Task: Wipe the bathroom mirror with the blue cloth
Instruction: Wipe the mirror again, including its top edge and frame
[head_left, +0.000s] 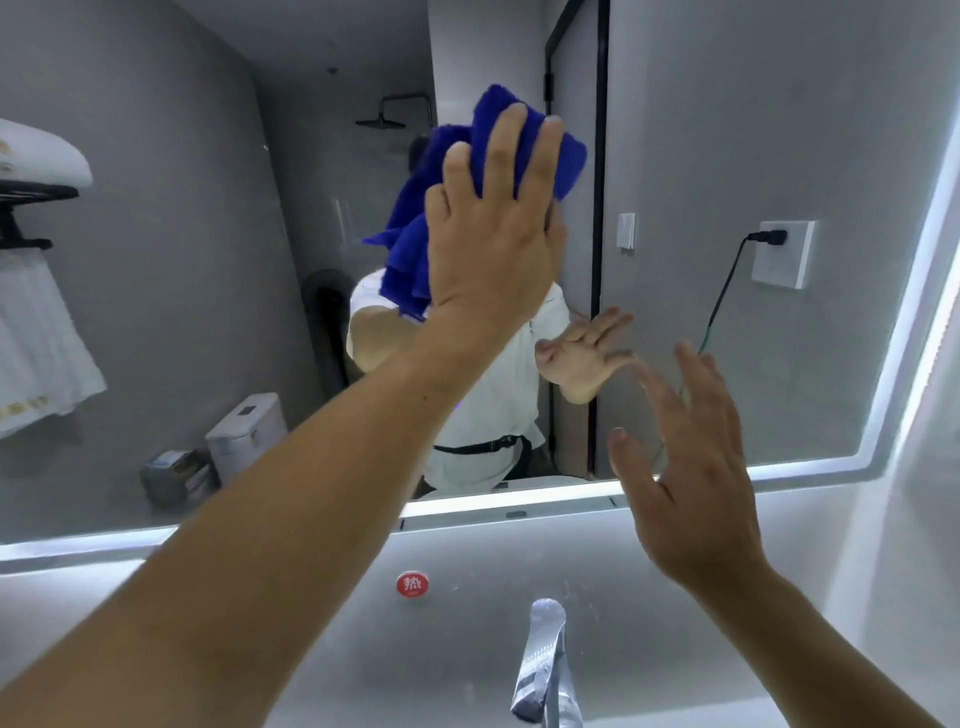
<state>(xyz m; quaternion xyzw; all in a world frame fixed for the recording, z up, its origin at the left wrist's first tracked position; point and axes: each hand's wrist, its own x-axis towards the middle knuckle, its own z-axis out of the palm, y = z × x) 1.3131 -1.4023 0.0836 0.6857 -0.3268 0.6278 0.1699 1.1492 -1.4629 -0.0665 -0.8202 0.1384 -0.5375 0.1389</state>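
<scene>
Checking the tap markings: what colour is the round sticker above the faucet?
Red round sticker with a white character, head view.

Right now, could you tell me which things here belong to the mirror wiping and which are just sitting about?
Belongs to the job:
blue cloth
mirror
left hand, pressing the cloth

Just there:
right hand, open, holding nothing
tap
red sticker
wall socket

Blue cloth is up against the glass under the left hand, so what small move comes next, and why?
Probably sweep the left hand sideways, keeping the blue cloth pressed flat on the mirror. The cloth sits bunched near the mirror's upper middle, with wide glass either side uncovered. The right hand is open, holding nothing.
</scene>
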